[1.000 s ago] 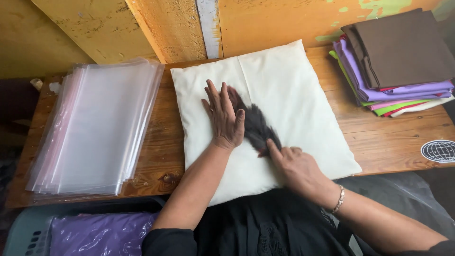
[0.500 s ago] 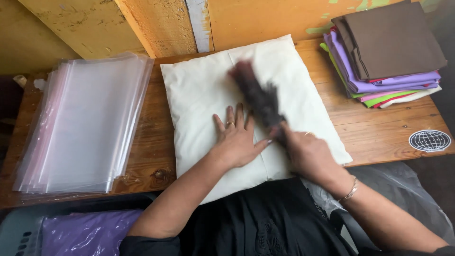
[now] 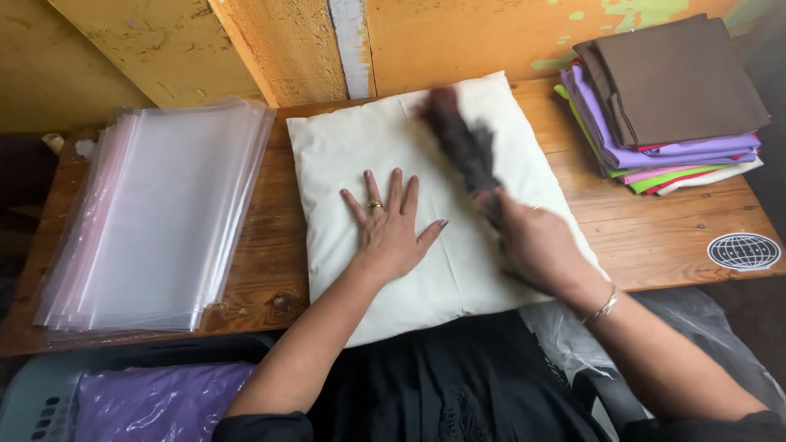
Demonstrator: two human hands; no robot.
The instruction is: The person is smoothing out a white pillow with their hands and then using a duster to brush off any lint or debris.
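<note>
A white pillow [image 3: 360,147] lies flat on the wooden table [image 3: 655,229] in front of me. My left hand [image 3: 391,225] rests palm down on the pillow's middle, fingers spread, a ring on one finger. My right hand [image 3: 532,241] grips the lower end of a dark brush-like object [image 3: 458,139], which is blurred and stretches up over the pillow's upper right part. A bracelet sits on my right wrist.
A stack of clear plastic bags [image 3: 155,213] lies at the table's left. Folded cloths in brown, purple, green and pink [image 3: 671,98] are piled at the right. A grey basket with a purple bagged item [image 3: 147,401] stands low left. Yellow wall behind.
My right hand has swept the dark brush up and to the right across the pillow. My left hand slid down from the pillow's upper middle to its centre.
</note>
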